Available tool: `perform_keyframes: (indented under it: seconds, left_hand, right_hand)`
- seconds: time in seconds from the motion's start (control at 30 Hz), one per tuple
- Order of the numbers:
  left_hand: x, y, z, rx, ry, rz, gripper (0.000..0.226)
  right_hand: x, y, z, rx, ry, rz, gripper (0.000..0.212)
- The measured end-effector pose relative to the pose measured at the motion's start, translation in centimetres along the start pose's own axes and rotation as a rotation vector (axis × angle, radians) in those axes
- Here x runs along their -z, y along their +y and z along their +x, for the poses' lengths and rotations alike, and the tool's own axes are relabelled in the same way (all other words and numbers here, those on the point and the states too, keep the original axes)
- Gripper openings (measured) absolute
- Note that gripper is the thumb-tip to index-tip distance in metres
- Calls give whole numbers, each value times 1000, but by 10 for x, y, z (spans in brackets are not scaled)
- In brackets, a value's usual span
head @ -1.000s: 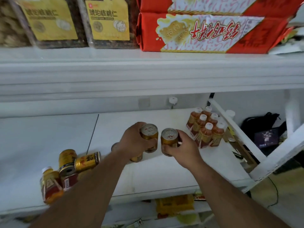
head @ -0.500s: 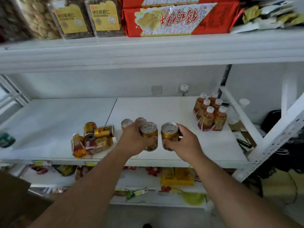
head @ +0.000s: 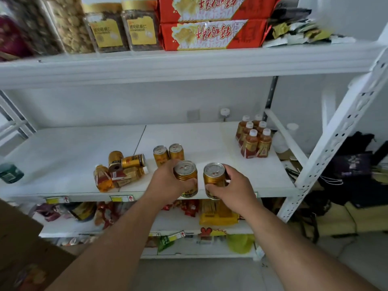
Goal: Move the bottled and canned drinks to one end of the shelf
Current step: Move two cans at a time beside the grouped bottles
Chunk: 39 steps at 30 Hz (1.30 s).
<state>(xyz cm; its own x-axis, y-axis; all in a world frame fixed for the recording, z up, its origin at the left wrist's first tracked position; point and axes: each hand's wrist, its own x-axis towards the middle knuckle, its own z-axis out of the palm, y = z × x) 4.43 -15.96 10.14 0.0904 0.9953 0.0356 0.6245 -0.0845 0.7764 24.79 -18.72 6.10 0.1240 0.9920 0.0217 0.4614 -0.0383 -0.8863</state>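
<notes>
- Two gold cans are up off the shelf, one per hand, held upright side by side right at the front edge of the middle shelf (head: 63,148), a small gap between them.
- Left can (head: 186,178): the left hand (head: 168,185) has its grip clamped on it from the left side, fingers curled around the body below the rim, so the top and the right side of the can stick out clear.
- Right can (head: 214,179): the right hand (head: 233,189) has its grip wrapped on it from the right, thumb low on the front, fingertips (head: 227,168) reaching round behind the rim. Lid fully visible here too.
- Just behind the left hand, two more gold cans (head: 168,154) stand upright on the shelf, touching each other.
- Further left there's a messy pile (head: 119,171): one can on its side lying across the others, one showing its end toward the camera, a small orange bottle tipped over at the front, plus what looks like a flat packet or two (can't tell exactly).
- At the right end of the shelf, six tea bottles (head: 254,137) with white caps stand packed together in two rows, well apart from the hands.
- Far left edge, a green bottle (head: 9,173), blurry.
- Shelf above carries nut jars (head: 123,28) and red boxes (head: 212,33); the shelf below has snack packets (head: 218,213).
</notes>
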Motion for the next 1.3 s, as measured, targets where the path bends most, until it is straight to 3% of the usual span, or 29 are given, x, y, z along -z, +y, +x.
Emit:
perform_keyframes:
  seconds: [0.13,0.5,0.97,1.3]
  left_hand:
    - [-2,1,-18,-23,-23,-30,46]
    - [-40,18,-35,-16,-59,-55,60]
    - [-117,88,16,11,17,23,63]
    - [-137,97,60,45,34,35,62]
  right_hand:
    - [3,-1,-23,-12,19,-23,55]
    - [38,19,-52,-35,63,-2,58]
    - [128,67,9,-6,-13,28,63]
    - [142,80,62,-15,-56,32,65]
